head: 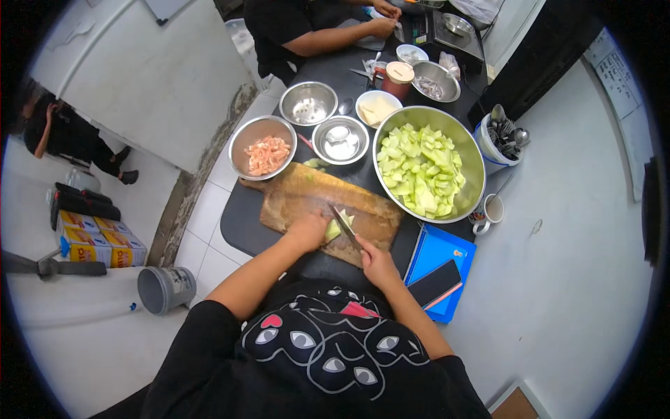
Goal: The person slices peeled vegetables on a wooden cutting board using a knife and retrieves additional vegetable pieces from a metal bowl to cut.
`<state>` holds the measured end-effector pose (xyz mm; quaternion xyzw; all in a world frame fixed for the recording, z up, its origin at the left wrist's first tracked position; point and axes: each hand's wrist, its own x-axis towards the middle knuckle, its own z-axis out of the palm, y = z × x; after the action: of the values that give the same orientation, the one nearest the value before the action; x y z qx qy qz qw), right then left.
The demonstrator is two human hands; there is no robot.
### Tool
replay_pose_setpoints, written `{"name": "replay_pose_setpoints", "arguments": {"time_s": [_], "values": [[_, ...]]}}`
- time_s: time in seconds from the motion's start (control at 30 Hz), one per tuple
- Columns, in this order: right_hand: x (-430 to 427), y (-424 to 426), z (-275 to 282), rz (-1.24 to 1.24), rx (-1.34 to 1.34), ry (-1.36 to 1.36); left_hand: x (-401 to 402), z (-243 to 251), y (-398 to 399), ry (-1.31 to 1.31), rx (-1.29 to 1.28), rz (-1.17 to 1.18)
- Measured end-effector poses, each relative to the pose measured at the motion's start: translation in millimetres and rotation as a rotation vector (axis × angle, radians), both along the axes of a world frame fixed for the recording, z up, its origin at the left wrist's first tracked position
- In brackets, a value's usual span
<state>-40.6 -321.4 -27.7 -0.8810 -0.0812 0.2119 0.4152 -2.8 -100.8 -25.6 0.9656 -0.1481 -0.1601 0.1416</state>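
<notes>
My left hand (310, 230) presses a pale green vegetable piece (332, 230) onto a worn wooden cutting board (293, 201). In my right hand (378, 263) is a kitchen knife (345, 228), its blade angled across the board beside that piece and touching or very near it. A few small cut slices (346, 216) lie just beyond the blade. Right of the board's far end, a large steel bowl (480, 183) holds many cut pieces of the same green vegetable. Beyond the board's left end stands a steel bowl (234, 152) of raw pinkish meat strips.
Two smaller steel bowls (285, 107) (340, 160) and a white bowl (361, 112) stand beyond the board. To the right are a mug (494, 209), a cutlery bucket (487, 152) and a blue notebook (450, 309) under a phone (435, 283). A co-worker's hands (384, 26) work at the far end.
</notes>
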Motion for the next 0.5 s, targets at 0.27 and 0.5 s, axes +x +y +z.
{"name": "replay_pose_setpoints", "arguments": {"time_s": [0.27, 0.5], "values": [[-5, -7, 18, 0.061, -0.044, -0.082, 8, 3, -3, 0.038, 0.086, 0.063], [-8, -12, 31, 0.105, -0.006, -0.146, 1, 4, -10, 0.014, 0.111, 0.081]]}}
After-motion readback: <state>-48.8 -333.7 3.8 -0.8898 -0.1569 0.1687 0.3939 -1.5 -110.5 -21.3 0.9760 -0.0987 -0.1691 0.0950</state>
